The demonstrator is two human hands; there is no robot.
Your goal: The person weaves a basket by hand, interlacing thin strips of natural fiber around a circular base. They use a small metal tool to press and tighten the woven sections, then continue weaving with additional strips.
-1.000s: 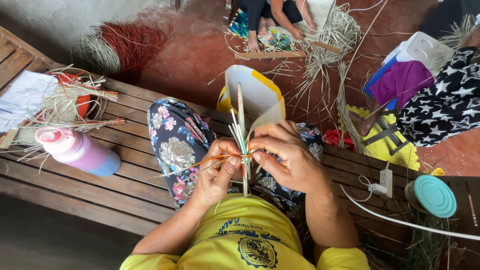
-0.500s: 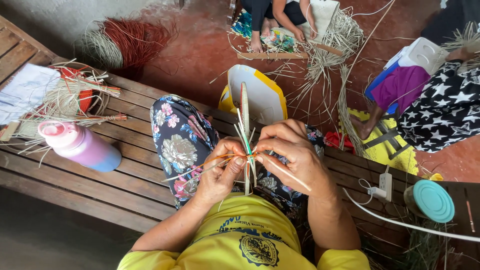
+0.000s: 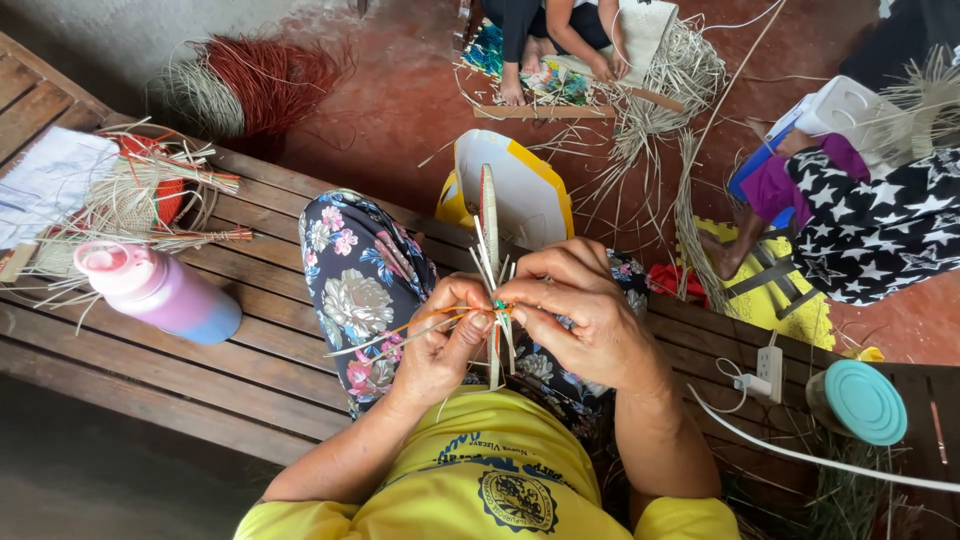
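Observation:
My left hand point(image 3: 440, 345) and my right hand point(image 3: 580, 315) meet over my lap, fingertips pinched together on a small woven piece of pale straw strips point(image 3: 492, 300). Thin strips stick up and down from the pinch, and one orange strip point(image 3: 400, 328) trails off to the left. Both hands grip the weaving; the knot itself is mostly hidden by my fingers. I sit on a wooden slatted bench point(image 3: 230, 370) in a yellow shirt and floral trousers.
A pink and blue bottle point(image 3: 155, 292) lies on the bench beside a bundle of straw point(image 3: 140, 200). A teal-lidded container point(image 3: 860, 400) and a plug with white cable point(image 3: 768, 372) sit at right. Other people sit among straw on the red floor.
The hands stay pinched on the weaving; the view has shifted slightly and the fingers have worked the strips a little, with the orange strip still out to the left.

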